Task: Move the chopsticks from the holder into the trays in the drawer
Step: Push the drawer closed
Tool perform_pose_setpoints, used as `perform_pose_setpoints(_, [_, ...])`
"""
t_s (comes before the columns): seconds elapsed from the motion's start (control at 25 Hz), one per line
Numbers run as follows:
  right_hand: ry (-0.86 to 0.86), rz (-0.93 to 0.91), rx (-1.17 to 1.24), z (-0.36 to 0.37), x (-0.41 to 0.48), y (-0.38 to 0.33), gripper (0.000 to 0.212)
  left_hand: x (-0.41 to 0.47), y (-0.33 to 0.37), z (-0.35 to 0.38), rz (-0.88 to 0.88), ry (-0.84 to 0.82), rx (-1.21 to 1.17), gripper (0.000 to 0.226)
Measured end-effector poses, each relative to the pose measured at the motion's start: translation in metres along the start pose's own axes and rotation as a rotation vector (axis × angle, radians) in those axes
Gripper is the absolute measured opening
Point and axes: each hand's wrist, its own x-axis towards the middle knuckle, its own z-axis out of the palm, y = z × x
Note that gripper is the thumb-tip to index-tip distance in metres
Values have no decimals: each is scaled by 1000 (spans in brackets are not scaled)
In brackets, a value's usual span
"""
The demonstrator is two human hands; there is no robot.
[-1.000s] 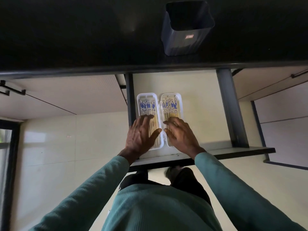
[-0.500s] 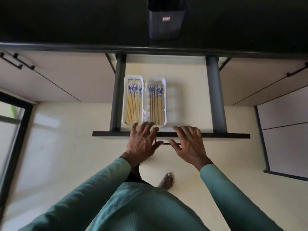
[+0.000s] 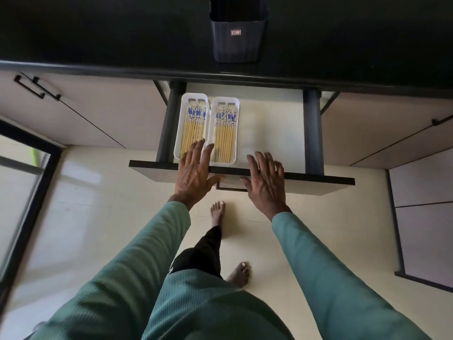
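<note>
Two white trays lie side by side at the left of the open drawer. The left tray and the right tray each hold several yellow chopsticks with blue-patterned tops. The dark holder stands on the black counter above the drawer; its inside is dark and I cannot tell its contents. My left hand lies flat over the drawer's front edge, its fingertips over the near end of the left tray. My right hand rests flat on the front edge to the right of the trays. Neither hand holds anything.
The drawer's dark front panel juts out toward me, with dark side rails. Cabinet doors with black handles flank the drawer. My bare feet stand on the pale floor below. A glass door frame is at the left.
Both hands have drawn back from the chopsticks in the trays to the drawer's front edge. My view has pulled back and down, showing more of the floor.
</note>
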Motion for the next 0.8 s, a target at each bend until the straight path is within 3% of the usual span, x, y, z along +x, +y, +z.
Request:
perform_pose_setpoints(0.24, [63, 164, -17, -10, 101, 27, 97, 105, -19, -7, -37, 137, 33, 119])
perform_pose_setpoints(0.4, [265, 237, -110, -26, 178, 44, 123, 190, -27, -25, 0, 240, 183, 133])
perform_pose_setpoints(0.52, [361, 245, -177, -36, 228, 57, 118, 242, -34, -36, -4, 267, 209, 120])
perform_pose_setpoints(0.68, [264, 229, -175, -40, 265, 74, 108, 275, -47, -41, -25, 219, 202, 109])
perform_pose_setpoints(0.8, [271, 237, -145, -37, 273, 78, 107, 279, -51, -33, 3, 295, 210, 101])
